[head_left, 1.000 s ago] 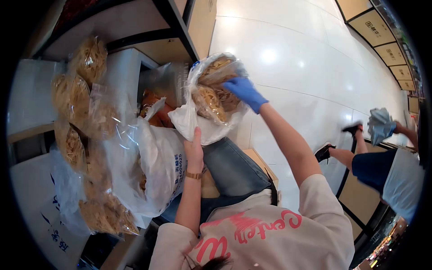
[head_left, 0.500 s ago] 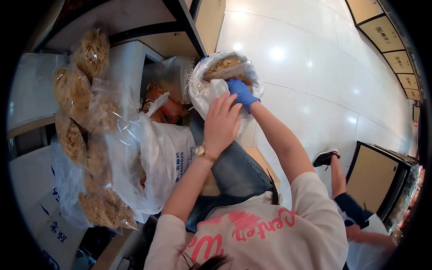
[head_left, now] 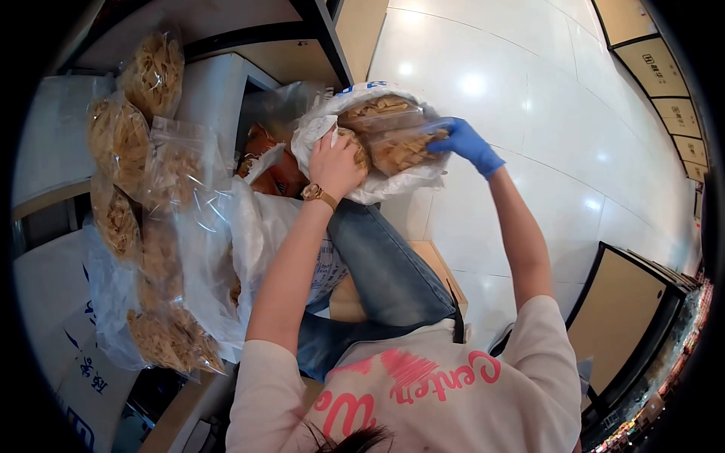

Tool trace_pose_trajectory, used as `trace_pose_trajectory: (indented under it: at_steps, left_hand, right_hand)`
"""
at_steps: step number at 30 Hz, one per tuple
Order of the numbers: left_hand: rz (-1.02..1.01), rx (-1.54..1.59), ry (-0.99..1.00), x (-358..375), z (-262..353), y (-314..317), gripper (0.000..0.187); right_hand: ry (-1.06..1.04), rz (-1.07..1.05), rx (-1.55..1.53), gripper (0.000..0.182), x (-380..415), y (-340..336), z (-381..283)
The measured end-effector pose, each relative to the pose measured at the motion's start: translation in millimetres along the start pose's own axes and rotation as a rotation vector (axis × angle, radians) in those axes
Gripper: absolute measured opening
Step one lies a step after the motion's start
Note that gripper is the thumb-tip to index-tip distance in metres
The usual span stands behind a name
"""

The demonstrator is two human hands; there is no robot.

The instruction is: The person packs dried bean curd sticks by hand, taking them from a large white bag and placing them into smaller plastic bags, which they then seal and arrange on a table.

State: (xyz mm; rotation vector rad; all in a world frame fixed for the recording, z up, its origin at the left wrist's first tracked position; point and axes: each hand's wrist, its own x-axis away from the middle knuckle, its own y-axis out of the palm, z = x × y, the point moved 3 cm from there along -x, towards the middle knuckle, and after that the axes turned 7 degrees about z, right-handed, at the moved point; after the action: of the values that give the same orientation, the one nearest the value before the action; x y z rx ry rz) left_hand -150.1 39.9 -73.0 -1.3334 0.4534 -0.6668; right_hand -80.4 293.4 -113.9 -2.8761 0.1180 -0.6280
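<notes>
A white woven sack (head_left: 408, 187) stands wide open in front of my knees, with clear plastic bags of tan dried strips inside. My left hand (head_left: 336, 164), bare with a wristwatch, is closed on the sack's left rim, beside one of the bags. My right hand (head_left: 470, 145), in a blue glove, is at the right side of the opening. Its fingers are closed on the edge of a clear bag of dried strips (head_left: 404, 151). Behind it lies another clear bag (head_left: 381, 112). The fingertips of both hands are partly hidden.
At left, several clear bags of dried tan strips (head_left: 155, 75) are piled beside a second white plastic sack (head_left: 264, 226). An orange-brown package (head_left: 276, 170) sits by a cabinet (head_left: 264, 68). Pale tiled floor (head_left: 483, 83) extends right, towards a wooden cabinet (head_left: 615, 317).
My right hand has come out of the sack and moved right to its edge. My left hand has shifted left onto the rim. The sack's mouth is wider. The person at right has mostly left view.
</notes>
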Motion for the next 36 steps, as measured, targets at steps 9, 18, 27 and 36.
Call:
trace_pose_trajectory:
  at_steps: [9, 18, 27, 36]
  left_hand:
    - [0.282, 0.09, 0.243, 1, 44, -6, 0.044]
    - [-0.329, 0.092, 0.469, 27, 79, 33, 0.033]
    - [-0.479, 0.175, 0.145, -7, 89, 47, 0.064]
    - [-0.45, 0.214, 0.173, 10, 90, 93, 0.068]
  right_hand:
    - [0.006, -0.249, -0.039, 0.046, 42, 35, 30]
    - [0.176, 0.196, 0.369, 0.071, 10, 11, 55]
    - [0.176, 0.41, -0.253, 0.032, 31, -5, 19]
    - [0.209, 0.513, -1.014, 0.031, 52, 8, 55]
